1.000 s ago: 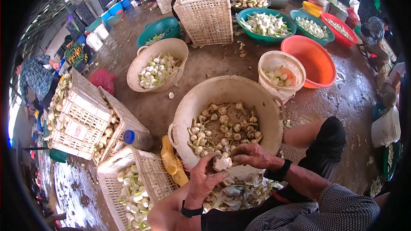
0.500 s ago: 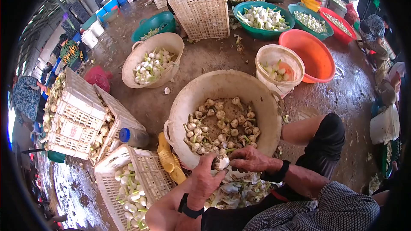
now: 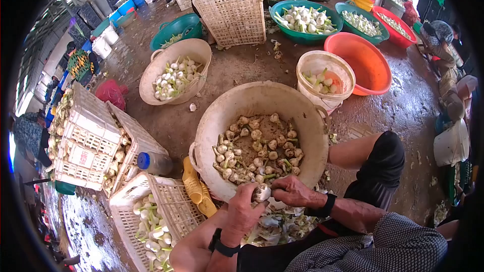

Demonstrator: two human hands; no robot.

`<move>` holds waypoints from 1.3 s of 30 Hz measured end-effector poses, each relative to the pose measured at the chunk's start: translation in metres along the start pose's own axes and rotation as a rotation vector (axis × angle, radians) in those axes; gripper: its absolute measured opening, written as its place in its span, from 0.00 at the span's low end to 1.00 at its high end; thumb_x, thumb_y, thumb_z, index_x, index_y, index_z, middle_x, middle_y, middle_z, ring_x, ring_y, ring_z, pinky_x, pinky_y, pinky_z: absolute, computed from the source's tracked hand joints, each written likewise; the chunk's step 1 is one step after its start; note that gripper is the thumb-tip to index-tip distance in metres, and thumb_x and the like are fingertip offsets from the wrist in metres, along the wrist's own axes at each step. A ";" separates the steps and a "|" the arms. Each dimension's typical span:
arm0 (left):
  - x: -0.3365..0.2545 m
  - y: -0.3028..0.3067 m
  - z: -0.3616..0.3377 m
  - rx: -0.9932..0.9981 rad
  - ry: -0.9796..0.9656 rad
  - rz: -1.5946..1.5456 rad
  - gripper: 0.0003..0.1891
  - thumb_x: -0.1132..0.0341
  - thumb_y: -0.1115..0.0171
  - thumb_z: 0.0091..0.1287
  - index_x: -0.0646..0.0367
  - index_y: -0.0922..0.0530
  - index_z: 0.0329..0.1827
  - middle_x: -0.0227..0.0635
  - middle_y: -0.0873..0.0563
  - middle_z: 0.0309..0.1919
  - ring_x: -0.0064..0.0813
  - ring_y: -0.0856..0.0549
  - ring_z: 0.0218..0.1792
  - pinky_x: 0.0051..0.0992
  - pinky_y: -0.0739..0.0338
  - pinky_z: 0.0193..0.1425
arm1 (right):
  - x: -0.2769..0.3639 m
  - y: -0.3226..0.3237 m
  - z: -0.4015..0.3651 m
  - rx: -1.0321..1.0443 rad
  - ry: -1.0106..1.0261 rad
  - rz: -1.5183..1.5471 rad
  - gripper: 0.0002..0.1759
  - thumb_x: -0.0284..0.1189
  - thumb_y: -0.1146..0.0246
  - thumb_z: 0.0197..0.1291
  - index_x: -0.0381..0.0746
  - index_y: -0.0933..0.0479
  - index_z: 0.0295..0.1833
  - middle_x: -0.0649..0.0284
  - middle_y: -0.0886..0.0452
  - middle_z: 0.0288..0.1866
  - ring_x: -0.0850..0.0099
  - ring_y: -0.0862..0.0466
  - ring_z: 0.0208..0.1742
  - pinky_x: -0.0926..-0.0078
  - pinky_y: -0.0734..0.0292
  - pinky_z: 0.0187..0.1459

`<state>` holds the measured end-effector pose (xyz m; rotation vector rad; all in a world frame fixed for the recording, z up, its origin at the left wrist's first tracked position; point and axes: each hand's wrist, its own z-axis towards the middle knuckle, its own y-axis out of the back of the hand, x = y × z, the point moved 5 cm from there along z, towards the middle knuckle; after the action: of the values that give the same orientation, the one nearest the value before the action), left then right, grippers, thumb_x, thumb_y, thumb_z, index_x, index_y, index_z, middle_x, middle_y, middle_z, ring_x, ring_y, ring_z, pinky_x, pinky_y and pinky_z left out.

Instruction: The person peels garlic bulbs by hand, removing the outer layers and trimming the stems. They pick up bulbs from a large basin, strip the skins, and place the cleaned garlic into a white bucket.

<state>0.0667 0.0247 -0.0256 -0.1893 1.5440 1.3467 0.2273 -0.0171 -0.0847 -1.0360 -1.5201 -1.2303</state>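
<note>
A garlic bulb (image 3: 261, 193), partly soiled and partly white, is held between the thumb and fingers of my left hand (image 3: 243, 209). Close on its right side, my right hand (image 3: 293, 191) is closed with the fingers curled in; whatever they pinch is hidden. Both hands are over the near rim of a large beige tub (image 3: 209, 138). Inside the tub lie many unpeeled garlic bulbs (image 3: 257, 135) with short stems. Below my hands, between my legs, is a heap of peeled skins and leaf scraps (image 3: 282, 226).
Left of me stand a crate of white garlic (image 3: 123, 211), a yellow shoe (image 3: 199, 191), a blue-capped jar (image 3: 154, 162) and crates of unpeeled garlic (image 3: 88, 141). Ahead are a smaller beige tub (image 3: 146, 88), a white bucket (image 3: 322, 98) and an orange basin (image 3: 375, 73). Other people sit at both sides.
My right hand has curled more tightly beside the bulb. The bulb has turned in my left hand, showing more of its soiled skin. The whole view has shifted slightly.
</note>
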 end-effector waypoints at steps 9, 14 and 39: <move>-0.001 0.019 -0.005 0.106 0.366 -0.750 0.33 0.72 0.21 0.50 0.67 0.26 0.59 0.41 0.14 0.46 0.30 0.14 0.46 0.29 0.19 0.54 | -0.062 -0.024 -0.013 0.160 -0.200 -0.159 0.13 0.33 0.42 0.56 0.34 0.21 0.37 0.54 0.21 0.25 0.70 0.20 0.28 0.67 0.25 0.32; 0.003 0.038 -0.009 0.015 0.313 -1.198 0.36 0.74 0.21 0.48 0.69 0.27 0.62 0.42 0.16 0.51 0.31 0.15 0.51 0.30 0.19 0.57 | -0.078 -0.076 -0.048 0.696 0.006 -0.584 0.18 0.40 0.43 0.58 0.35 0.19 0.38 0.45 0.19 0.32 0.44 0.19 0.36 0.51 0.24 0.40; 0.004 0.025 -0.005 0.082 0.380 -1.311 0.37 0.59 0.25 0.55 0.68 0.30 0.65 0.47 0.17 0.49 0.35 0.15 0.46 0.31 0.18 0.44 | 0.049 0.014 -0.014 0.382 -0.079 0.476 0.14 0.34 0.43 0.72 0.34 0.21 0.38 0.68 0.21 0.27 0.80 0.23 0.26 0.79 0.29 0.29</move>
<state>0.0451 0.0316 -0.0133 -1.2128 1.2879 0.1924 0.2308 -0.0255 -0.0321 -1.1090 -1.3879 -0.5502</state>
